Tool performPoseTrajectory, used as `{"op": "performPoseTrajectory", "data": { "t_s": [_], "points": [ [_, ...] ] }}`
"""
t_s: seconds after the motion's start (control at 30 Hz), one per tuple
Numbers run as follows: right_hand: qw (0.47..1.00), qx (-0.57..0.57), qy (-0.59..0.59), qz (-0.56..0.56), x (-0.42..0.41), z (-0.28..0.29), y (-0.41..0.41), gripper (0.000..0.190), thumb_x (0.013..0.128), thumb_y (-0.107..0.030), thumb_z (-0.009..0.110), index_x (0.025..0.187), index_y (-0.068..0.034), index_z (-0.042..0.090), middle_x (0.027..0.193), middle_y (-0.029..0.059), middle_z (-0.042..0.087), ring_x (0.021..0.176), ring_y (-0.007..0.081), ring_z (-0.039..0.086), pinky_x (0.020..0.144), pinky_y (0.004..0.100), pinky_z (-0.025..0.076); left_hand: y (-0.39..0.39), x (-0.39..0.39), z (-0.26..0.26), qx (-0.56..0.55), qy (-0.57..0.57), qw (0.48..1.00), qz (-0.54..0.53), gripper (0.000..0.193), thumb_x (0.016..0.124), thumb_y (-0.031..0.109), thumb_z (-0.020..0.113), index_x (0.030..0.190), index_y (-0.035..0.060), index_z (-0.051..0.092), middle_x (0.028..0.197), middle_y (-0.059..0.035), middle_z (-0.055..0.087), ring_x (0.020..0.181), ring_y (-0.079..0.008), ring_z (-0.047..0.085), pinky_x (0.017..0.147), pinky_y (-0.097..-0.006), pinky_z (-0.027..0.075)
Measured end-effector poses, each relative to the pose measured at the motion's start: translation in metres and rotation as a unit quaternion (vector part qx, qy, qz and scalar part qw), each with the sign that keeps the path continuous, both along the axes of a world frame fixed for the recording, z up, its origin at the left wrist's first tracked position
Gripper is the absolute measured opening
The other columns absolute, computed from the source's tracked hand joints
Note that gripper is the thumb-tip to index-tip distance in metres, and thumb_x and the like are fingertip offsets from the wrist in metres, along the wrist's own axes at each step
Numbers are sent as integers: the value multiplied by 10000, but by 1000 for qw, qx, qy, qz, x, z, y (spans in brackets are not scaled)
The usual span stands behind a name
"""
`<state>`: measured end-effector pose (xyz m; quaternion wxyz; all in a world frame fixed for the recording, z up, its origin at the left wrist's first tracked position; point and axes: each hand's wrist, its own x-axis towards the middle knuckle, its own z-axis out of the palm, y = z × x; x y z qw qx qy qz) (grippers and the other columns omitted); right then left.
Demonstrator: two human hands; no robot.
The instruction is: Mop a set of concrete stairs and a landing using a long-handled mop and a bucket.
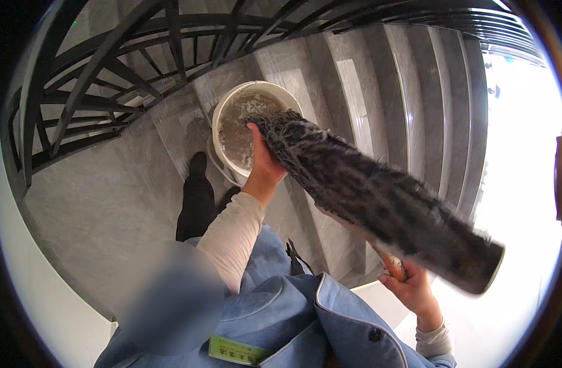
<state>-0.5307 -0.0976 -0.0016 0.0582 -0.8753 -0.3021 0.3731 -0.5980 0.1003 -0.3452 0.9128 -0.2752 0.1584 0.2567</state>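
A long dark grey mop head [373, 193] with a wet, shaggy fringe slants from above a white bucket [217, 138] down to the lower right. At the bucket end, my left hand [264, 158] grips its fringe, thumb on the near edge. My right hand [414, 287] is closed around an orange patterned handle [395, 267] beneath the mop head's other end. Where handle and mop head join is hidden. Murky, foamy water [237, 126] fills part of the bucket, whose wire bail with a pale grip hangs at its near side.
Grey stone stairs [354, 106] with glossy edges run to the right of the bucket. Black metal railings [101, 83] curve along the far side. A dark shoe [198, 163] stands on the stone floor [92, 207] left of the bucket. A white wall [37, 267] borders the lower left.
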Motion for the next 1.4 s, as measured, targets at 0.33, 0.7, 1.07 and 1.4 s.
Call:
{"op": "performPoseTrajectory", "data": {
  "t_s": [0.33, 0.7, 1.07, 1.4],
  "points": [
    [995, 62, -29, 68, 3, -11, -10, 347, 784, -104, 738, 1072, 20, 588, 990, 90, 615, 815, 99, 554, 652, 225, 464, -2, 9, 16, 151, 105, 983, 9, 459, 934, 466, 411, 1162, 91, 547, 1112, -133, 602, 868, -231, 619, 774, -378, 541],
    [990, -129, 16, -50, 7, -21, 6, 308, 781, -201, 745, 880, 51, 600, 629, 45, 529, 571, 90, 436, 509, 261, 416, -4, -3, 16, 50, 169, 984, -40, 414, 882, 411, 518, 1109, 76, 605, 1076, -92, 646, 956, -260, 630, 841, -423, 519],
    [992, -58, 63, -97, 30, -37, 18, 306, 756, -213, 777, 749, -5, 552, 597, -16, 440, 564, 78, 380, 488, 251, 344, -7, 12, -30, 50, 11, 997, -52, 784, 835, 683, 402, 1363, 104, 390, 1371, -95, 442, 1266, -315, 396, 1055, -493, 300],
    [993, -19, 87, -78, 35, -15, 38, 375, 763, -305, 764, 788, -5, 541, 619, -20, 438, 580, 72, 374, 490, 239, 333, -20, 4, -6, 79, -56, 994, -46, 796, 784, 675, 490, 1391, 176, 363, 1427, -80, 369, 1309, -318, 332, 1060, -515, 288]
  ]
}}
